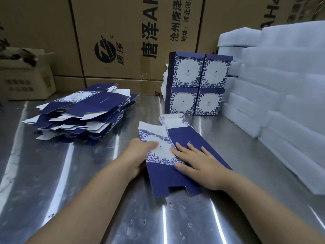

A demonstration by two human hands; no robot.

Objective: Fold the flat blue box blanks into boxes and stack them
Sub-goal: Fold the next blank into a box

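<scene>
A flat blue box blank (168,175) with a white floral panel lies on the steel table (88,199) in front of me. My left hand (140,155) grips its left edge, thumb on top of the white panel. My right hand (197,162) rests flat on the dark blue panel, fingers straight and spread. A loose pile of flat blue blanks (84,117) sits at the left of the table. Several folded boxes (197,85) stand stacked two high at the back, floral fronts facing me.
White foam sheets (281,88) are piled along the right side, close to the folded boxes. Large brown cartons (123,41) form a wall behind the table. A smaller open carton (26,78) sits at the far left.
</scene>
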